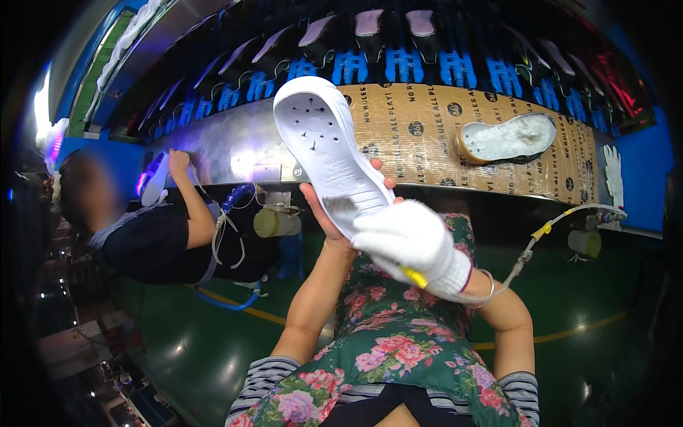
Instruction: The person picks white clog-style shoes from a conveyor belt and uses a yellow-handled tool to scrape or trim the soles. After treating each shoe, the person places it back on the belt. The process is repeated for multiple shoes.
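My bare left hand (324,213) grips a white shoe sole (320,142) from beneath, its thumb and fingertips showing at the edges. The sole is tilted up, with its toe end pointing away from me and small holes in the forefoot; a grey smudge marks the part near the heel. Over the heel end lies my right hand (409,238) in a white knit glove, fingers curled. A thin pale hose (525,255) with yellow tape runs across my right wrist into the glove's grip. The hose's tip is hidden.
Brown cardboard (427,142) covers part of the metal bench, bearing a worn white sole-shaped pad (509,137). Behind stand several blue clamps (404,65) with shoe parts (370,23) above. A white glove (613,178) hangs at right. At left, a co-worker (153,242) holds a shoe piece.
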A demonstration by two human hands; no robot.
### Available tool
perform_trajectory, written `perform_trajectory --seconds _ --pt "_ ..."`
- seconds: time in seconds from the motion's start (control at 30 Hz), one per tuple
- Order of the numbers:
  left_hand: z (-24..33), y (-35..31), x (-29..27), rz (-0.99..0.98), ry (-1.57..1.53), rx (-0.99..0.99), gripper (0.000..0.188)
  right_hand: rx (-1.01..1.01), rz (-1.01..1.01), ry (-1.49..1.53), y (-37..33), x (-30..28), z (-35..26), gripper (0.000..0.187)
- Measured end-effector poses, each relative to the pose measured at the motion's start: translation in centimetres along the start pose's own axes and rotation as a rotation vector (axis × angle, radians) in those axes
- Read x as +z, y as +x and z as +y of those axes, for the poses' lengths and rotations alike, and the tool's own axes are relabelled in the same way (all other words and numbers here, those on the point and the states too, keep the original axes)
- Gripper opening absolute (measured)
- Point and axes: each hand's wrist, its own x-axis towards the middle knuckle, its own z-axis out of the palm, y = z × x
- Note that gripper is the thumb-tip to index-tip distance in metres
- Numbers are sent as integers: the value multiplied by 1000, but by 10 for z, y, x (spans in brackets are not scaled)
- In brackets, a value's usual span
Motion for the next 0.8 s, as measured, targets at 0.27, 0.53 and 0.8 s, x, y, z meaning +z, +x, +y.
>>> perform_trajectory --seconds 0.27,0.53,0.8 --pt "9 3 8 -8 -44 -65 116 212 -23 183 1 -10 3 31" --pt "23 16 3 -195 -35 -224 116 331 -24 387 -3 -10 -3 26" --pt "38 37 1 -377 75 -355 139 294 -144 591 -9 -5 -20 26"
